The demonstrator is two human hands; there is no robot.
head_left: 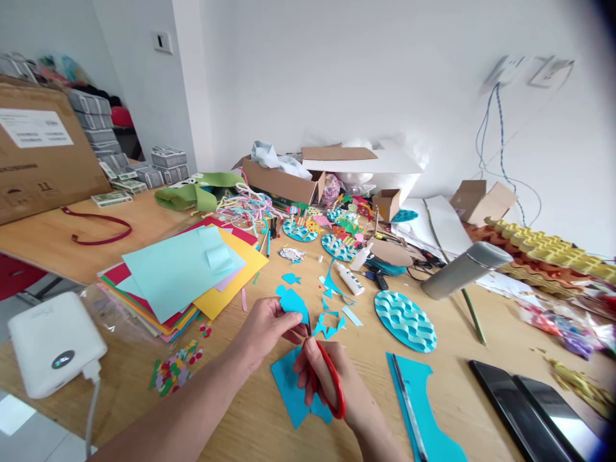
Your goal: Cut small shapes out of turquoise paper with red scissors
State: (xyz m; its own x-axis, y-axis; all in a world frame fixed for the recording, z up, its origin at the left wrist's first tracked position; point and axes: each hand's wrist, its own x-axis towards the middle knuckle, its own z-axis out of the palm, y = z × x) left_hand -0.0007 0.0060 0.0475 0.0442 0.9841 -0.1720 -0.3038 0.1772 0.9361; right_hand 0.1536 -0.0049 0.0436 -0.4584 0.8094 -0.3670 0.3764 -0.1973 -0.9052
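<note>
Between the fingers and thumb of my left hand (269, 327) is a blue paper cutout (292, 301) with a rounded outline. My right hand (332, 378) grips a pair of red-handled scissors (337, 385), its fingers partly hidden behind the handle. The dark blades reach up to the cutout's right edge; whether they touch the paper is hard to make out. Below both hands lies a blue paper sheet (287, 382), partly covered by the right hand. Just beyond the blades are angular blue scraps (330, 324). A small blue paper fish (291, 278) lies farther back.
Stacked coloured paper (178, 269) lies left, near a white power bank (56, 343). A glue bottle (350, 280), a wavy blue disc (405, 321) and a steel flask (466, 269) stand or lie right. Phones (505, 404) and a pen (409, 407) are near the front. Boxes (283, 183) line the wall.
</note>
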